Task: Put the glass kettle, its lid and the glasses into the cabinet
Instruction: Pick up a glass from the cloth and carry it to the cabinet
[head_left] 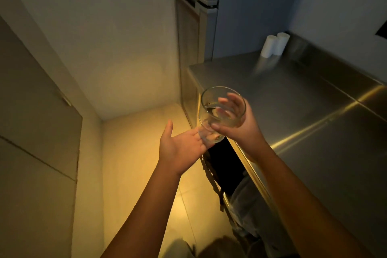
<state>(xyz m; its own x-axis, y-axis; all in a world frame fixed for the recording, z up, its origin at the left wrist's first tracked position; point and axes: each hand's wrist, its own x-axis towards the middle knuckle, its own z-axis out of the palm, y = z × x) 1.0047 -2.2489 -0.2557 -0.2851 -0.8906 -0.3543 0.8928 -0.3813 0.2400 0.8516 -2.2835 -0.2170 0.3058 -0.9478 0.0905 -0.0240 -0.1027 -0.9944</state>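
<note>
A clear, thin-walled glass (pixel 222 111), round in section with a plain circular rim, is held in the air, tilted so that its mouth faces up and toward the camera. It sits over the near left edge of the tabletop (pixel 314 107), above the floor and not resting on any surface. The right hand (pixel 236 125) grips it: the thumb lies across the near side of the wall, and the fingers curl round the far side, where they show through the glass. The left hand (pixel 180 144) is spread flat, palm up, thumb raised. Its straight fingertips reach under the base of the glass and appear distorted through it; whether they touch the base cannot be told.

The tabletop is brushed stainless steel, smooth and reflective, made of flat sheets meeting at straight seams, with a raised back edge. Two white cylinders (pixel 274 45), matt and upright, stand touching each other near its far corner. Under the tabletop's front edge lies a dark opening (pixel 222 161). Beyond the tabletop rises a tall grey unit (pixel 209 16) with flat metal faces. The floor (pixel 142 153) is laid with large, pale, glossy tiles lit in warm yellow. A plain matt wall (pixel 104 37) closes the left side.
</note>
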